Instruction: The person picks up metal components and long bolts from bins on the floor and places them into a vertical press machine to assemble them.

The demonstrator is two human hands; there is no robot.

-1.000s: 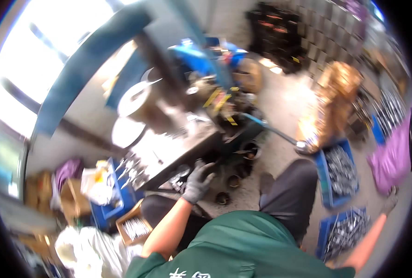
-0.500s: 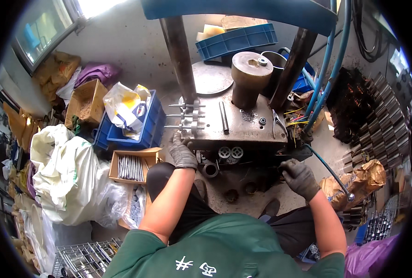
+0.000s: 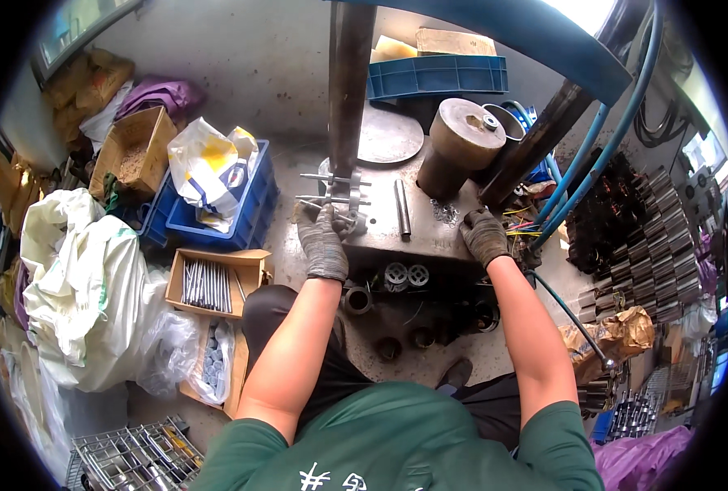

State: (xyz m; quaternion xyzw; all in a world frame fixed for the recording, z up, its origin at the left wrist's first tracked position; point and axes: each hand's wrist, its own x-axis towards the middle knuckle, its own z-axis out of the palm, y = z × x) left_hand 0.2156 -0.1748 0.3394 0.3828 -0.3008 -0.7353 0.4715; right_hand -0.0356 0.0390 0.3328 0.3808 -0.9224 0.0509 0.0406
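Note:
My left hand [image 3: 323,248], in a grey glove, is closed at the left front of the steel plate [image 3: 380,224], its fingertips around the nearest metal shaft [image 3: 344,217], which tilts. Behind it, other shafts [image 3: 349,199] with round rotor-like discs lie side by side on the plate. My right hand [image 3: 486,236], gloved too, rests at the plate's right front with fingers curled down; what is beneath them is hidden. Between the hands lies a plain steel rod [image 3: 402,209]. A thick steel cylinder [image 3: 460,147] stands behind, with a small bearing [image 3: 490,122] on top.
Steel columns [image 3: 350,90] and blue hoses [image 3: 593,155] rise around the plate. Left are a carton of thin rods [image 3: 253,260], a blue crate [image 3: 253,192] and a white sack [image 3: 78,286]. Stacked metal cylinders [image 3: 650,254] stand at right. Under the plate sit two round finned parts [image 3: 406,277].
My right hand has moved up and left from beside the press onto the plate, covering where the pliers and a bearing lay. My left hand has reached onto the nearest shaft, now tilted.

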